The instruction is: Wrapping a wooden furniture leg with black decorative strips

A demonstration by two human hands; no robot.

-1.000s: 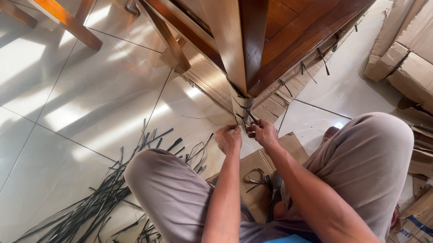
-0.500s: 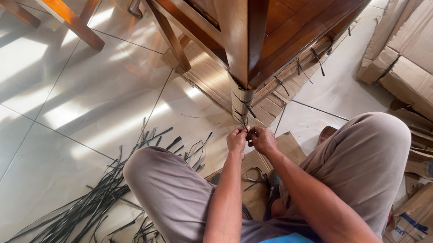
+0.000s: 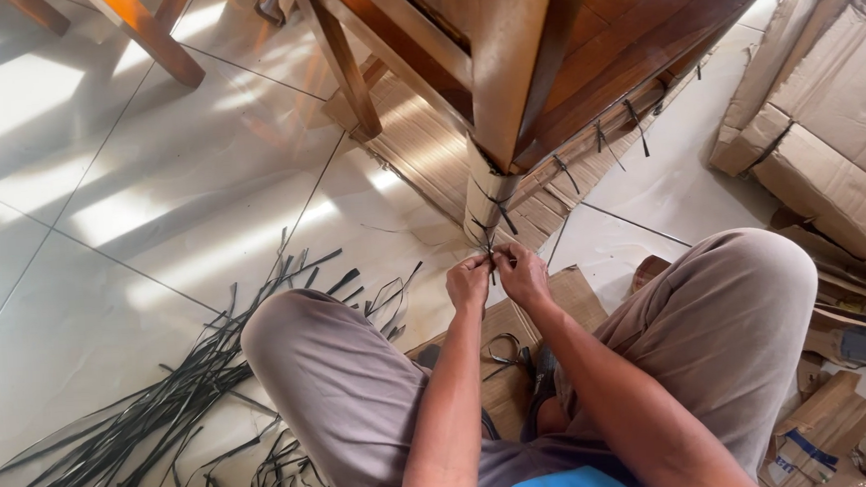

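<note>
My left hand (image 3: 469, 280) and my right hand (image 3: 522, 273) meet at the foot of a brown wooden furniture leg (image 3: 505, 79). Cardboard wrapping (image 3: 487, 198) covers the bottom of that leg, tied with black plastic straps. Both hands pinch the ends of one black strap (image 3: 491, 253) at the lowest part of the wrapping, fingertips almost touching each other. I sit on the floor with my knees up on either side.
A heap of loose black straps (image 3: 154, 431) lies on the white tiles at left. Scissors (image 3: 508, 354) rest on flat cardboard between my legs. Cardboard boxes (image 3: 837, 128) stand at right. More strapped cardboard (image 3: 588, 159) wraps the furniture's lower rail. Other wooden legs (image 3: 150, 35) stand top left.
My hands have come closer together, from slightly apart to pinching the strap ends. The view has shifted a little, and the hands have stayed at the foot of the leg.
</note>
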